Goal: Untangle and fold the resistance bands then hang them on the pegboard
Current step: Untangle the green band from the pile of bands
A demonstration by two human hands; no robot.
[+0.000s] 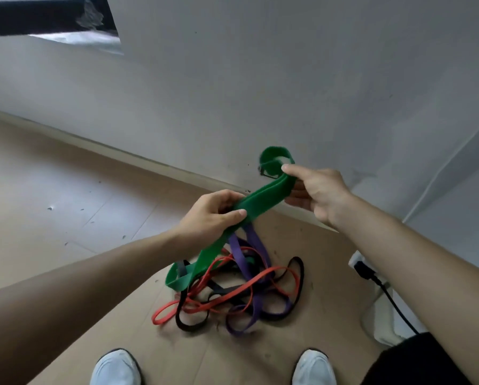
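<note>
While the head view looks down between two bare forearms, both hands are closed on the green band (pixel 260 202), lifted above the heap on the floor (pixel 66 190). The left hand (pixel 213 213) has its fingers curled round the flat strap with the thumb laid along the near edge. The right hand (pixel 317 194) pinches it higher up, thumb on top and fingers beneath, just below a loop that curls up in front of the wall (pixel 316 79).

Between the hands the strap looks doubled, two layers lying flat together. I judge this to be the start of a fold, held taut so the layers stay lined up. Below the left hand the green band drops to the floor and ends in a loop at the edge of the heap, so it seems mostly free, though a dark strap shows through that lower loop.

The purple band (pixel 256 241) rises from the heap to just under the left hand; whether it is caught on the green one I cannot tell. The red band (pixel 257 275) and the black band (pixel 302 276) lie threaded through each other on the floor, between a pair of white shoes (pixel 116 366) and the wall. A black cable (pixel 393 301) runs along the right.

No pegboard is in sight, and no brand, label or writing can be read on any band.
</note>
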